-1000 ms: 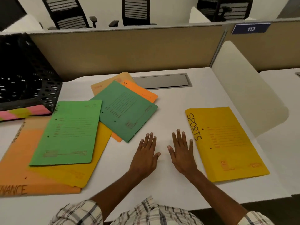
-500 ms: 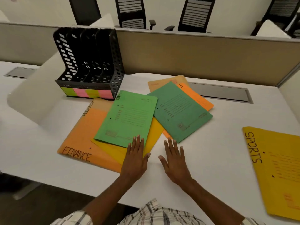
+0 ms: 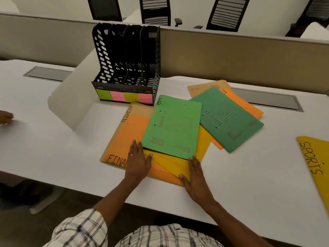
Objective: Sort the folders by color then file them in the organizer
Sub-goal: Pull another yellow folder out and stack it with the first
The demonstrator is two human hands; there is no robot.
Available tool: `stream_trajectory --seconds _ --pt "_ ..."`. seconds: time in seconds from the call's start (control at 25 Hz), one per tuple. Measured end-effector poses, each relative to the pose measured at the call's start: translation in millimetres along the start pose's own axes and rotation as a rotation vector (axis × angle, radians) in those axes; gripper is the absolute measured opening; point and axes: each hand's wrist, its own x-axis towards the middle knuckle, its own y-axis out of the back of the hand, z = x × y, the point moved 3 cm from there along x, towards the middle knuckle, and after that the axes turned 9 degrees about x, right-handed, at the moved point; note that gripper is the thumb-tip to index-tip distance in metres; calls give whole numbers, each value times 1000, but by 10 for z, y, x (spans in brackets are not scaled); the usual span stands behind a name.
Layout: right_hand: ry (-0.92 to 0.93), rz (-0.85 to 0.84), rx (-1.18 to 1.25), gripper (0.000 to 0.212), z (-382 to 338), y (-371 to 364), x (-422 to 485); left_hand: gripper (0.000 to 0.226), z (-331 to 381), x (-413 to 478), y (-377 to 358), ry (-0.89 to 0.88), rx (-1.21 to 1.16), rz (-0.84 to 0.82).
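White worktop (image 3: 231, 175) carried the pile. Just below the light green folder (image 3: 173, 127), the yellow folder (image 3: 175, 164) ran lengthwise toward its right; both hands lay flat, fingers together, left hand (image 3: 138, 162) on orange, right hand (image 3: 195, 177) on yellow, nearer.

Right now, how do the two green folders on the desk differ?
The light green folder is a brighter shade; the dark green folder is deeper and duller. The light one lies nearer the hands, on the yellow folder; the dark one lies farther right, over an orange folder. Both lie flat, closed, printed side up.
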Motion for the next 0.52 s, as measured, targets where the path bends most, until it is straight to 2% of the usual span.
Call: stream_trajectory --seconds 0.28,0.44,0.52 --pt "-368 320 485 83 -103 292 238 81 4 331 201 -36 -42 -63" --pt "-461 338 683 74 -34 384 361 74 3 392 211 -25 -56 -71" --pt "-503 342 694 71 -1 407 380 72 -4 433 212 13 -103 -113"
